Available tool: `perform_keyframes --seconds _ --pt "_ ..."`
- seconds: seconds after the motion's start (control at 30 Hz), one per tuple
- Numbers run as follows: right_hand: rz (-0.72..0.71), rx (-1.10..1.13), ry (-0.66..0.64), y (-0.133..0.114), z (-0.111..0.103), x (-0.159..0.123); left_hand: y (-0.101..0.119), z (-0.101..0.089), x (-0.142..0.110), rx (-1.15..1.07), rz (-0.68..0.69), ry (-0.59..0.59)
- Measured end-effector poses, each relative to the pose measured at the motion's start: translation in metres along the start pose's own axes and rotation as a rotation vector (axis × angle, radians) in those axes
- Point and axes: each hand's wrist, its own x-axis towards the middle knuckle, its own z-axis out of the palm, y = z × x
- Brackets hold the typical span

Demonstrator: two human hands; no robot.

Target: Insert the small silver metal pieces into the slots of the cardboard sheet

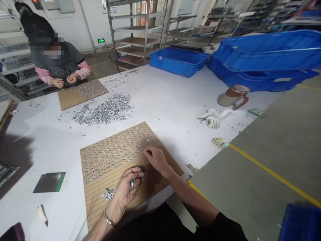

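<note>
A brown grooved board (96,197) lies on the table in front of me, with rows of small silver oval metal pieces (112,152) over its far part. My left hand (129,185) is curled above the near part, closed around several of these pieces, some showing between the fingers. Beside its wrist, a small loose heap of the same pieces (108,194) rests on the board. My right hand (156,159) is at the end of a row near the board's right side, thumb and forefinger pinched together. Whatever sits between those fingertips is too small to make out.
A large pile of oval pieces (107,110) lies beyond the board. Across the table a co-worker (60,63) handles another board (71,98). Blue crates (180,62), a brown mug (233,95) and white gloves (210,118) stand or lie to the right. A dark flat plate (47,182) is at left.
</note>
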Motion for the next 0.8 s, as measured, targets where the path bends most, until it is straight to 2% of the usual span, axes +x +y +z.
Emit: perform_keyframes --seconds 0.13,0.23,0.37,0.67,0.8 --pt "0.017 -0.090 0.024 0.001 0.013 0.004 -0.002 -0.007 -0.002 0.080 0.026 -0.031" --pt "0.042 -0.113 0.025 0.000 0.015 0.002 -0.002 -0.011 -0.001 0.112 0.020 -0.061" --pt "0.080 -0.128 0.024 -0.001 0.016 -0.001 -0.002 -0.014 0.001 0.114 0.027 -0.040" --pt "0.132 -0.289 -0.003 -0.011 0.017 -0.001 0.001 -0.011 -0.003 0.174 0.065 0.003" --pt "0.133 -0.255 0.034 -0.013 0.016 0.000 0.006 -0.007 -0.005 0.137 0.099 -0.025"
